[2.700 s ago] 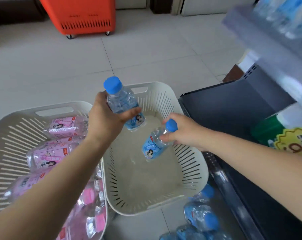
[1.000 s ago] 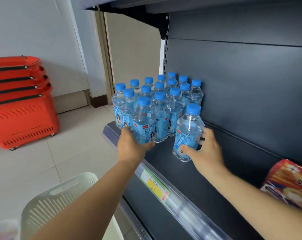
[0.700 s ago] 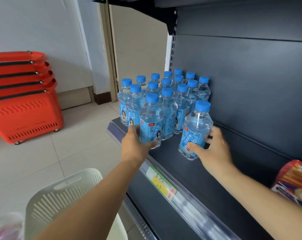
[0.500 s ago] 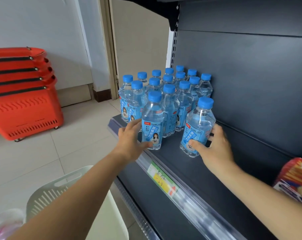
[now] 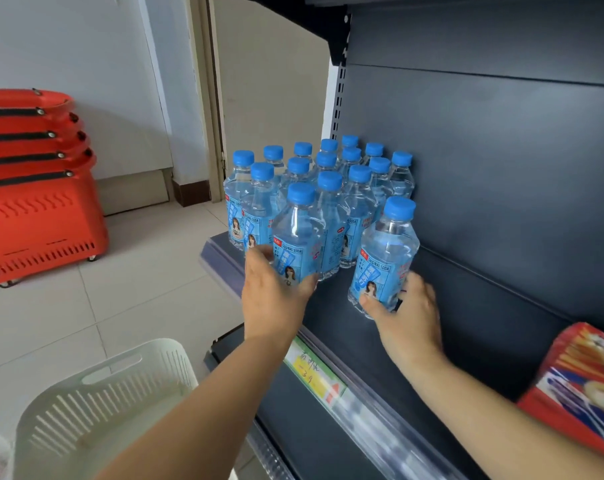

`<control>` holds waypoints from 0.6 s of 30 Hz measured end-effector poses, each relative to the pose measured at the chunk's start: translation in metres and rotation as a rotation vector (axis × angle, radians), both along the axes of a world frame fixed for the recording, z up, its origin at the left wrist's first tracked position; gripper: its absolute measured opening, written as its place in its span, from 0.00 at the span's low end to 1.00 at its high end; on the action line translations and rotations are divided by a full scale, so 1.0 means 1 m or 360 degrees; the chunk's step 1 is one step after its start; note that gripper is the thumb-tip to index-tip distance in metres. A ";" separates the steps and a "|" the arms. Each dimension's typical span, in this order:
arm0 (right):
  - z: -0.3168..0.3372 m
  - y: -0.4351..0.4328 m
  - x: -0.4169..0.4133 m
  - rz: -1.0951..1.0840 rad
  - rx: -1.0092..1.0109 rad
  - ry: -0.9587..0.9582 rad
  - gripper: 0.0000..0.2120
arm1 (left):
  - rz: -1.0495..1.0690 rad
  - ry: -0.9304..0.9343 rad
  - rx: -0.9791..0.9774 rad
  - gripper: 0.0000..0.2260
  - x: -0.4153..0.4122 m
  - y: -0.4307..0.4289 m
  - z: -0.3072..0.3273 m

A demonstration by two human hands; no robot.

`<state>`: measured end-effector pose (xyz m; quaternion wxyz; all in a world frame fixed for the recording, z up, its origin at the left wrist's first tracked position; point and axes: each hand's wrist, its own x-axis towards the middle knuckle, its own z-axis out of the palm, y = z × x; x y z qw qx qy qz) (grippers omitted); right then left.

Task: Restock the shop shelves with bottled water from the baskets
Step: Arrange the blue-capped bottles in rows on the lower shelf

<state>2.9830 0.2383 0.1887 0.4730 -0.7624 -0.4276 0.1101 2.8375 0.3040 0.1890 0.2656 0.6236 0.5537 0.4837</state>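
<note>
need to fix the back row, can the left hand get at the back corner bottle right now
Probably not: the left hand grips the front bottle, and rows of bottles stand between it and the back corner bottle.

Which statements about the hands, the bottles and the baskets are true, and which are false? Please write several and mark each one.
1. The left hand grips the front-left bottle. True.
2. The right hand is empty. False: it holds the front-right bottle.
3. The caps are red. False: they are blue.
4. Red baskets are stacked at the left. True.
5. The white basket is full of bottles. False: its visible inside shows none.
</note>
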 end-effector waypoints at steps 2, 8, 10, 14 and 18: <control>0.002 0.009 0.007 0.0025 0.0010 -0.0024 0.26 | -0.0124 -0.0051 0.0040 0.28 -0.006 0.001 -0.006; 0.014 0.035 0.046 -0.0069 -0.0101 -0.0039 0.24 | -0.0143 0.0020 0.0228 0.33 -0.003 -0.003 -0.020; 0.014 0.047 0.061 -0.0167 -0.0112 -0.0042 0.24 | -0.0140 0.0041 0.0251 0.33 -0.002 -0.002 -0.021; 0.014 0.073 0.082 -0.0346 -0.0169 -0.0068 0.23 | -0.0104 0.0080 0.0284 0.32 -0.001 0.001 -0.023; 0.010 0.095 0.094 -0.0425 -0.0189 -0.0013 0.23 | -0.0040 0.0078 0.0301 0.31 0.002 0.004 -0.026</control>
